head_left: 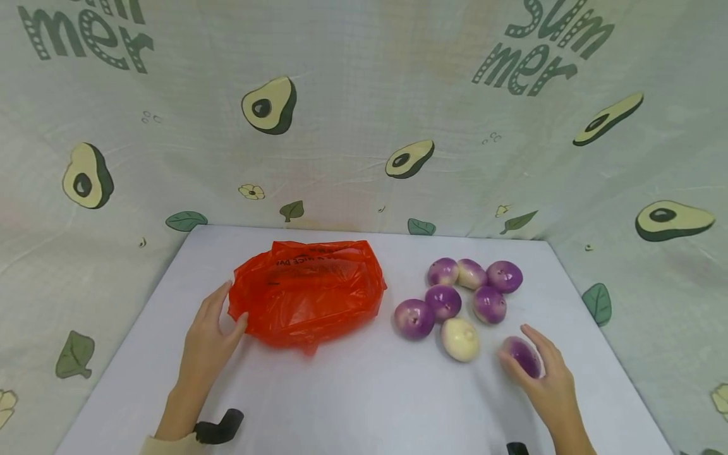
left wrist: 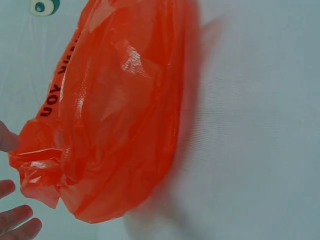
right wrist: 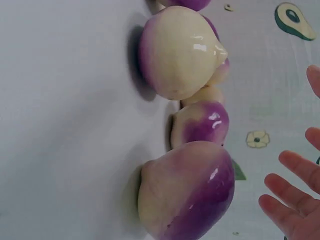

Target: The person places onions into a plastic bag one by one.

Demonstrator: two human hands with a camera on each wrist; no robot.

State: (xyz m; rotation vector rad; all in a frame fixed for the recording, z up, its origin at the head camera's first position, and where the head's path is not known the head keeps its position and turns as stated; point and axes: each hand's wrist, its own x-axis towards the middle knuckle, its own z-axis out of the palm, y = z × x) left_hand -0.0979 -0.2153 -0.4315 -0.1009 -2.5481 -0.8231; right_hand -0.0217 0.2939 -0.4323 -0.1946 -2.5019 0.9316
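A crumpled red plastic bag (head_left: 307, 294) with dark printing lies on the left half of the table. My left hand (head_left: 207, 344) is at its left side, fingers and thumb spread apart around that edge. In the left wrist view, the fingertips (left wrist: 16, 220) stand off the bag's gathered corner. On the right, my right hand (head_left: 548, 385) is beside a purple-and-white onion (head_left: 522, 356), thumb and fingers on either side of it. The right wrist view has the relaxed fingers (right wrist: 295, 165) standing apart from the nearest onion (right wrist: 192, 195).
Several more glossy onions cluster at the right of the white table (head_left: 352, 398), among them a mostly cream one (head_left: 460, 339) and a purple one (head_left: 414, 319) nearest the bag. Behind the table hangs a cloth (head_left: 341, 196) printed with avocados and leaves.
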